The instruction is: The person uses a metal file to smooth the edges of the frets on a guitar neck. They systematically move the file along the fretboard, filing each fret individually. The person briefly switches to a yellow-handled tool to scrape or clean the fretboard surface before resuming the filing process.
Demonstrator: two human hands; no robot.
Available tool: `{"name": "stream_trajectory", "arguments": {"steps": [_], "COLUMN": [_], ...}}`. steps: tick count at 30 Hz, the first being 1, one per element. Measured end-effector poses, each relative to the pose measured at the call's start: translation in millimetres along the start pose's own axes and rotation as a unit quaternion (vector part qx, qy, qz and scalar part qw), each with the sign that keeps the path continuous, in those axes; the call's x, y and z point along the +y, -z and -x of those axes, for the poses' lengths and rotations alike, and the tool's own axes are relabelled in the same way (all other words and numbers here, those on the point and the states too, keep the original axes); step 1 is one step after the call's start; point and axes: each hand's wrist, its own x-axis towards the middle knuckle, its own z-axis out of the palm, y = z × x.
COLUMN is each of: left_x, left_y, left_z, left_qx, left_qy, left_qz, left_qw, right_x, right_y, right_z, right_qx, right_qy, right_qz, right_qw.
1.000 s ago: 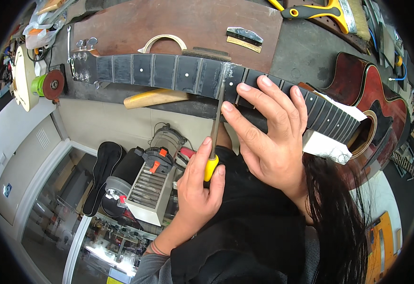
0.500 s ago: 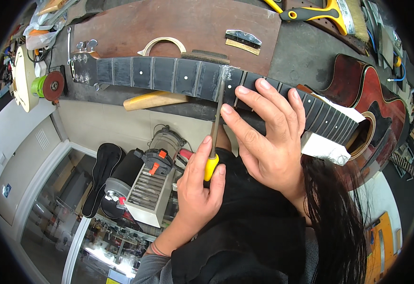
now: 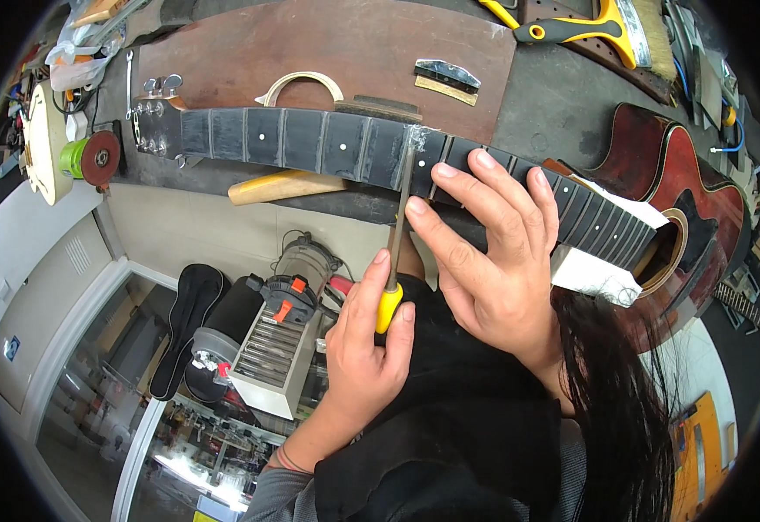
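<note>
My left hand (image 3: pixel 367 348) is closed around the yellow handle of a thin file (image 3: pixel 404 196). The file's narrow metal shaft lies across the dark guitar fingerboard (image 3: pixel 302 135), in a slot flecked with pale dust. Stretched out, the fingers of my right hand (image 3: pixel 502 244) rest on or just over the fingerboard, right of the file. Its index fingertip is against the shaft or very close to it. The neck belongs to a red acoustic guitar (image 3: pixel 706 174), with white paper (image 3: pixel 593 274) beside the neck near the soundhole.
On the brown board (image 3: pixel 371 43) behind the neck lie a cream ring-shaped piece (image 3: pixel 306 78), a dark-and-wood block (image 3: pixel 447 80) and a dark strip (image 3: pixel 376 108). A yellow-handled brush (image 3: pixel 584 29) sits at the back right. A wooden support (image 3: pixel 284 185) is under the neck.
The two frames are almost alike. Both hands and the file hold nearly the same places, with only a very slight shift of the file and neck in view.
</note>
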Motion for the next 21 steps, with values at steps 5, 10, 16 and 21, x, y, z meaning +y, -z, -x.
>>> {"name": "stream_trajectory", "arguments": {"steps": [5,10,16,21], "left_x": [2.5,2.6,3.0,0.5], "left_y": [-1.1,-1.8,-1.3,3.1], "left_z": [-3.2,-8.1,-7.7,-19.4], "left_qx": [-0.003,0.007,0.001,0.017], "left_qy": [0.019,0.004,0.013,-0.032], "left_qz": [0.019,0.023,0.027,0.025], "left_qw": [1.0,1.0,1.0,0.999], "right_x": [-0.6,0.2,0.2,0.5], "right_y": [1.6,-0.4,0.6,-0.4], "right_z": [-0.6,0.2,1.2,0.7], "right_qx": [0.0,0.004,-0.002,0.0], "right_qy": [-0.001,-0.001,0.0,0.004], "right_qz": [-0.001,-0.001,0.0,0.002], "right_qw": [1.0,1.0,1.0,1.0]}}
